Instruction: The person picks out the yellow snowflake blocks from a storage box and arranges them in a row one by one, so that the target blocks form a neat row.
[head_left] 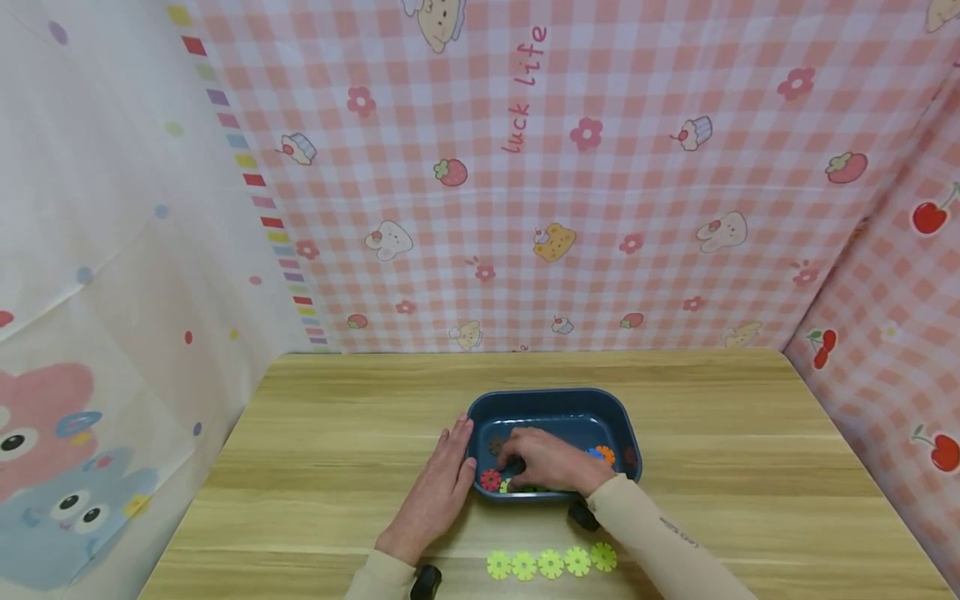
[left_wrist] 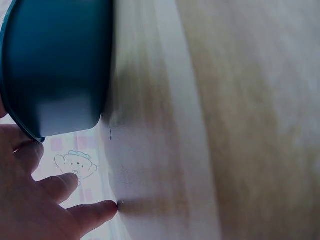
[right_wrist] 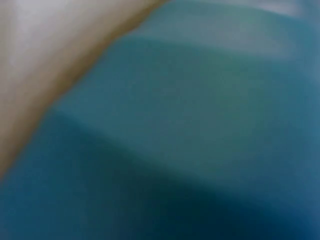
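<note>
A dark blue rectangular bin (head_left: pixel 555 404) sits on the wooden table with several small notched plastic discs inside. My left hand (head_left: pixel 437 486) rests against the bin's left end, fingers extended; the left wrist view shows its fingertips by the bin wall (left_wrist: pixel 60 65). Inside the bin, my right hand (head_left: pixel 551 458) reaches down with thumb and fingers bent, and I cannot tell whether a disc is between them. Close to its fingers lie a red disc (head_left: pixel 491 480) and a brown disc (head_left: pixel 496 446). An orange disc (head_left: pixel 605 454) lies toward the bin's right end. The right wrist view is blurred.
In front of the bin, several yellow-green notched discs (head_left: pixel 551 564) form a row near the table's front. The wooden table (head_left: pixel 337 433) extends to both sides. A pink checked cloth (head_left: pixel 525 275) hangs behind it, with more cloth at left and right.
</note>
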